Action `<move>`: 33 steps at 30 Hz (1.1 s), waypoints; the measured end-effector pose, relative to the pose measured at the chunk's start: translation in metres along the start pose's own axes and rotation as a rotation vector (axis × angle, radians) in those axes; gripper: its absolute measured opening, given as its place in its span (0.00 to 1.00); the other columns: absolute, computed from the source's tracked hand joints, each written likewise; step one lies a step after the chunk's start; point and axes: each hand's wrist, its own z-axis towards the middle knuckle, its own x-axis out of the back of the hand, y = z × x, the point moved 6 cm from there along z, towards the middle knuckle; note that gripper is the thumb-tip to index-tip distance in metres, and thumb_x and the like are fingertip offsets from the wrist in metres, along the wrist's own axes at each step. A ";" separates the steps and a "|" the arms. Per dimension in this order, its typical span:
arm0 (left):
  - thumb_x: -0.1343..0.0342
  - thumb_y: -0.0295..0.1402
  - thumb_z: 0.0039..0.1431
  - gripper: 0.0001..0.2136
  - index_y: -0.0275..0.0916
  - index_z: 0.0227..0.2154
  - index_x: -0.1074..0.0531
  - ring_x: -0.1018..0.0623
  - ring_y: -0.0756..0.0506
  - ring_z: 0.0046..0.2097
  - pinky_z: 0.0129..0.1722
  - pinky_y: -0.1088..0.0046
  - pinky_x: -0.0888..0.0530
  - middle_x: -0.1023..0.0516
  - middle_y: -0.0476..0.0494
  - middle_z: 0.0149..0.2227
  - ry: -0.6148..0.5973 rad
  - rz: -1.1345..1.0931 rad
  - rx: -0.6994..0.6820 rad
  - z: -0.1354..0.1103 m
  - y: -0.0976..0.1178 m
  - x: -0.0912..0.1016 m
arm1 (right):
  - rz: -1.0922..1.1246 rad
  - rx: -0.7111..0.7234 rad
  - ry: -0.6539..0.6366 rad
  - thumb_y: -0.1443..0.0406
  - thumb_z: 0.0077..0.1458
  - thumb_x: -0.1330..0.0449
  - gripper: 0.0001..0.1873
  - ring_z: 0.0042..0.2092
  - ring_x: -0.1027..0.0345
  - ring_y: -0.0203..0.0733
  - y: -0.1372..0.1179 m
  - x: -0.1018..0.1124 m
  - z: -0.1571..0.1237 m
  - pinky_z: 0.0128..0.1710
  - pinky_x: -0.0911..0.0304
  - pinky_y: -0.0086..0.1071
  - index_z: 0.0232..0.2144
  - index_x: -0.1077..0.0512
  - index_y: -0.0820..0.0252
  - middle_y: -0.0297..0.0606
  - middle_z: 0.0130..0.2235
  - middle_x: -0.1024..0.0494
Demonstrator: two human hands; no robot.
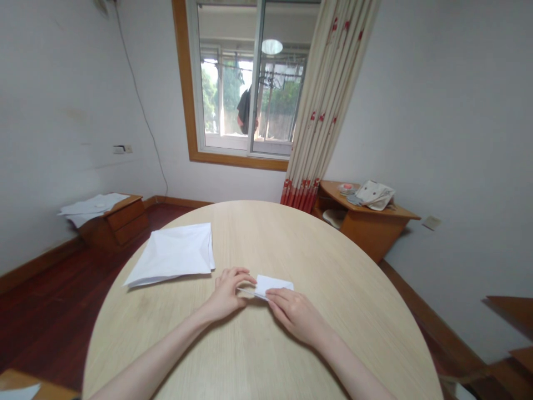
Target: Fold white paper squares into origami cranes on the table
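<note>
A small folded piece of white paper (275, 283) lies on the round wooden table (258, 233), in front of me. My right hand (295, 314) rests on its near right part, fingertips on top and thumb along the near edge. At the left end, my left hand (230, 288) curls its fingers and thumb around a thin flap that sticks out from the paper. The exact contact of the left fingertips with that flap is partly hidden. Left of my hands, a stack of larger white sheets (175, 255) lies on the table.
A low wooden cabinet (127, 219) with papers on it stands at the left wall. Back right is a wooden corner desk (366, 228) bearing a light cloth bag (375, 194). A patterned curtain (322, 111) hangs beside the window (250, 83).
</note>
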 end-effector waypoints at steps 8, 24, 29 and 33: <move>0.37 0.34 0.52 0.06 0.46 0.35 0.21 0.35 0.36 0.56 0.56 0.52 0.43 0.29 0.46 0.53 -0.026 0.086 -0.031 -0.004 0.011 -0.004 | 0.233 -0.045 0.137 0.65 0.65 0.54 0.14 0.48 0.28 0.42 0.008 0.006 -0.001 0.48 0.32 0.37 0.40 0.28 0.59 0.44 0.46 0.23; 0.42 0.35 0.55 0.05 0.41 0.27 0.26 0.30 0.41 0.51 0.55 0.63 0.36 0.26 0.43 0.46 0.115 -0.290 -0.092 -0.011 0.034 0.011 | 0.515 -0.211 0.395 0.60 0.61 0.47 0.10 0.49 0.33 0.46 0.005 0.039 -0.005 0.41 0.31 0.35 0.35 0.29 0.56 0.44 0.45 0.30; 0.43 0.38 0.55 0.08 0.41 0.25 0.26 0.30 0.40 0.52 0.54 0.62 0.35 0.27 0.43 0.48 0.118 -0.311 -0.042 -0.011 0.034 0.015 | 0.418 -0.253 0.405 0.58 0.60 0.46 0.09 0.54 0.40 0.50 0.004 0.042 -0.008 0.55 0.43 0.47 0.33 0.29 0.53 0.42 0.48 0.32; 0.43 0.36 0.55 0.07 0.42 0.25 0.26 0.34 0.39 0.54 0.57 0.58 0.39 0.28 0.45 0.51 0.138 -0.245 -0.061 -0.011 0.036 0.018 | 0.305 -0.299 0.384 0.58 0.60 0.47 0.09 0.56 0.45 0.53 0.008 0.037 -0.008 0.57 0.49 0.54 0.34 0.29 0.52 0.41 0.50 0.34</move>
